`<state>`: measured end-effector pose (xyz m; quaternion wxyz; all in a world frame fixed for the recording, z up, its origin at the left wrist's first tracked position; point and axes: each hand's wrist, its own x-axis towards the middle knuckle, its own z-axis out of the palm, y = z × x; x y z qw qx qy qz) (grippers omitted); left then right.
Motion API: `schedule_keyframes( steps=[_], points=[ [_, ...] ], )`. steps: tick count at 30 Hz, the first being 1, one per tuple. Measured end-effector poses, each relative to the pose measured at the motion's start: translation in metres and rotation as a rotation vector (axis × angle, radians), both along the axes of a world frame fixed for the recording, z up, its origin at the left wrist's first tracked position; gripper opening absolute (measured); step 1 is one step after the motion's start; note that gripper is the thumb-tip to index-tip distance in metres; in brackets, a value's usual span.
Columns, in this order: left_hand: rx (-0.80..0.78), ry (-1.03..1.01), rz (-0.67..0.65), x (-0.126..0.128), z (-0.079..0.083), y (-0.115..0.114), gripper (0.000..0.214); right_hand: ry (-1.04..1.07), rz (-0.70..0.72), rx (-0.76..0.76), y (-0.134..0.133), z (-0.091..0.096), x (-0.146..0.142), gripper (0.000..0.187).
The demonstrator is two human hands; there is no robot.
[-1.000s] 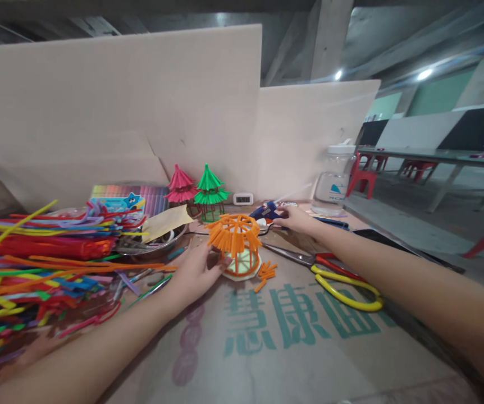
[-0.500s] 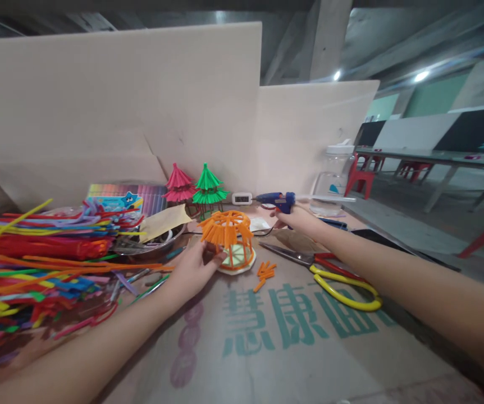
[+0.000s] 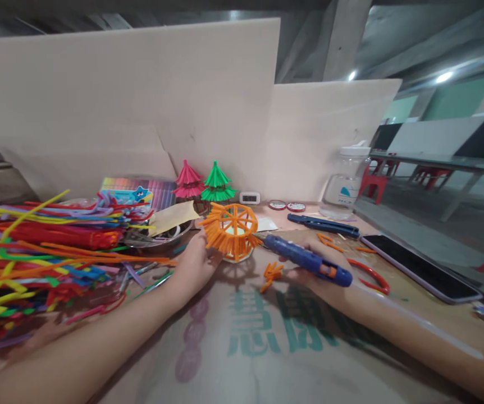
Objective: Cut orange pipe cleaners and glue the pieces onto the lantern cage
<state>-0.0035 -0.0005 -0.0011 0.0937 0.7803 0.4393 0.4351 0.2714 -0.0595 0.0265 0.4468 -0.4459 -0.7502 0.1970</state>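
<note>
My left hand (image 3: pixel 196 259) grips the left side of an orange pipe-cleaner pavilion (image 3: pixel 234 227), whose round spoked top tilts toward me over a pale base. My right hand (image 3: pixel 315 269) is closed around a blue hot glue gun (image 3: pixel 305 255). Its nozzle is at the right edge of the pavilion's fringed roof; I cannot tell whether it touches. A clear glue stick (image 3: pixel 427 326) sticks out from the gun's back over my right forearm. Short orange pipe-cleaner pieces (image 3: pixel 271 275) lie in a small pile between my hands. Scissors with a red handle (image 3: pixel 372 275) are partly hidden behind my right hand.
Bundles of coloured pipe cleaners (image 3: pixel 48 252) cover the left side. Behind are a metal bowl (image 3: pixel 161 241), a pink tree-like model (image 3: pixel 187 182), a green one (image 3: pixel 217 182) and a small digital clock (image 3: pixel 249 197). A utility knife (image 3: pixel 324 225), phone (image 3: pixel 421 268) and clear bottle (image 3: pixel 345 185) are at right.
My right hand has brought the glue gun from the back of the table to the pavilion's right side. The pavilion has been lifted and tipped toward me by my left hand.
</note>
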Motion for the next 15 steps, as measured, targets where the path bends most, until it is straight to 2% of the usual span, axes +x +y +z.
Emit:
schedule_keyframes(
  steps=[4,8,15],
  points=[
    [0.021,0.039,-0.001,0.002,0.002,-0.001,0.040,0.006,0.070,-0.057,0.003,-0.011,0.000,0.020],
    [-0.031,-0.033,0.006,0.005,0.005,-0.005,0.041,0.067,0.071,-0.100,0.005,-0.019,0.000,0.022],
    [-0.101,-0.031,0.040,0.007,0.009,-0.009,0.039,-0.015,0.045,-0.070,0.004,-0.017,-0.003,0.019]
  ],
)
